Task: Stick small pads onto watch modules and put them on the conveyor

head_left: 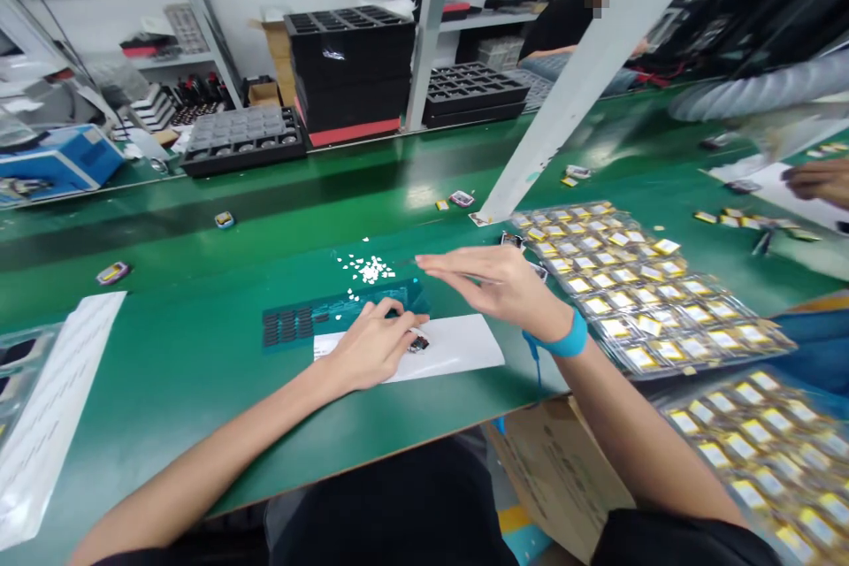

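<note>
My left hand (375,343) rests on a white paper sheet (464,345), its fingers curled round a small dark electronic part (419,341), partly hidden by them. My right hand (494,283), with a blue wrist strap (569,338), is raised just beyond the sheet. Its fingers are pinched on thin tweezers (403,263), whose tips point left toward a scatter of small white pieces (371,270). Left of the sheet, a teal film strip (271,332) carries rows of black pads (296,325) and reaches behind my left hand.
Clear trays of yellow-edged battery cells (616,279) fill the right side. A slanted white post (531,150) stands ahead. Black trays (355,62) are stacked at the back. White printed sheets (59,407) lie at left. A co-worker's hand (819,186) is at far right.
</note>
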Action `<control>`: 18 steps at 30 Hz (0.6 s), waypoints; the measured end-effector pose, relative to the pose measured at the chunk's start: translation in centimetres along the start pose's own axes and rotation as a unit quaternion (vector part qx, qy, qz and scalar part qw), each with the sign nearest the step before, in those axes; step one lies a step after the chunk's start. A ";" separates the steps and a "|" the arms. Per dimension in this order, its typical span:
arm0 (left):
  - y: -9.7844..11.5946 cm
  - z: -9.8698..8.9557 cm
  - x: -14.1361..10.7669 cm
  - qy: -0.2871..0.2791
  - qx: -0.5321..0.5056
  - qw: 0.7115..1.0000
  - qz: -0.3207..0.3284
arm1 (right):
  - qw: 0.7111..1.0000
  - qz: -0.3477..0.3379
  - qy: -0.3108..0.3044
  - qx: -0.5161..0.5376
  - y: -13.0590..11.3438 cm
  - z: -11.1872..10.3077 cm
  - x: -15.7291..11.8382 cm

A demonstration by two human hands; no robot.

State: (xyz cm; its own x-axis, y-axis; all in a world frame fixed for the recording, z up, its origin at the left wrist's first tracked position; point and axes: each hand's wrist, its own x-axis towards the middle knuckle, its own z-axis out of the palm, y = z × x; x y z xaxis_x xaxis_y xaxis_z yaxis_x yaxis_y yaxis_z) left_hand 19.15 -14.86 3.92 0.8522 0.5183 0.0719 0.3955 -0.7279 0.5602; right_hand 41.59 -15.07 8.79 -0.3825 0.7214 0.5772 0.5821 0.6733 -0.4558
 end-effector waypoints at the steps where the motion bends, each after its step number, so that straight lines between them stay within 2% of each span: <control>1: 0.5 -0.5 -0.4 0.004 -0.010 1.000 0.010 | 1.000 -0.009 0.026 -0.001 -0.8 0.4 1.2; 3: 1.5 -2.0 -1.5 0.033 -0.069 0.997 0.027 | 0.997 -0.030 0.073 -0.009 -2.3 1.7 3.1; 5: 1.7 -4.0 -2.8 0.124 -0.183 0.975 -0.008 | 0.992 -0.058 0.108 -0.014 -3.4 3.5 4.2; 6: 1.3 -4.9 -3.5 0.188 -0.247 0.949 -0.057 | 0.990 -0.075 0.122 -0.014 -3.7 4.4 4.4; 7: 0.7 -5.8 -4.1 0.252 -0.312 0.909 -0.113 | 0.987 -0.093 0.132 -0.014 -3.9 5.2 4.3; 9: -1.1 -6.9 -5.3 0.321 -0.446 0.804 -0.227 | 0.984 -0.123 0.127 -0.016 -3.9 6.5 3.7; 11: -2.9 -7.2 -6.3 0.322 -0.551 0.711 -0.294 | 0.988 -0.134 0.080 -0.020 -3.6 7.3 2.9; 12: -3.6 -7.1 -6.8 0.310 -0.585 0.684 -0.307 | 0.989 -0.136 0.048 -0.022 -3.4 7.4 2.4; 13: -4.0 -6.8 -7.1 0.299 -0.604 0.670 -0.311 | 0.990 -0.138 0.017 -0.024 -3.2 7.5 2.0; 14: -4.2 -6.5 -7.4 0.293 -0.608 0.669 -0.311 | 0.989 -0.146 -0.002 -0.023 -2.9 7.5 1.6; 15: -4.3 -6.2 -7.6 0.293 -0.601 0.676 -0.308 | 0.988 -0.153 -0.016 -0.016 -2.8 7.5 1.3; 18: -3.9 -5.3 -8.0 0.301 -0.542 0.725 -0.300 | 0.988 -0.147 -0.033 0.035 -2.6 7.6 0.2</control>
State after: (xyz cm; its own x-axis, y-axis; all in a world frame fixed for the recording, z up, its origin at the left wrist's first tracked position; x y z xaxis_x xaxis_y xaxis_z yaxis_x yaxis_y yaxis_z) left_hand 8.98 -13.78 5.55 0.2048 0.9355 -0.2878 -0.1468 0.3200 0.9360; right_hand 34.56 -15.43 4.96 -0.5747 0.5006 0.6475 0.3887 0.8631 -0.3223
